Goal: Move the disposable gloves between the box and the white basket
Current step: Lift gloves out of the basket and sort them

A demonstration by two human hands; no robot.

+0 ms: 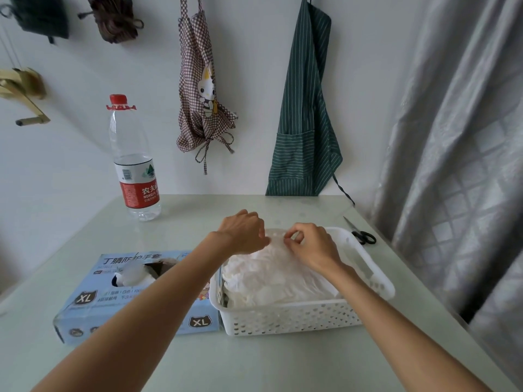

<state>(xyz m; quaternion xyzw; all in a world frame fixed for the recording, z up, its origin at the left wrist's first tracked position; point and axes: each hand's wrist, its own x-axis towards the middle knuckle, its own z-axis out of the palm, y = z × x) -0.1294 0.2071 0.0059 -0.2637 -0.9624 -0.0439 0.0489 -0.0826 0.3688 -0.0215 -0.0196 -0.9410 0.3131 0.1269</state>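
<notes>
Two aprons (304, 114) hang above the pale table (184, 357)

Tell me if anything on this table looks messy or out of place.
Mostly tidy. The glove box has a ragged torn opening with a glove bulging out, and the gloves heap above the white basket rim. Scissors lie near the table's right edge.

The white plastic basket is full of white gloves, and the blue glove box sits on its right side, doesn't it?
Not quite. The head view shows the blue cardboard glove box on the left side of the white perforated plastic basket, touching it. The rest holds: the basket is piled with thin white disposable gloves.
</notes>
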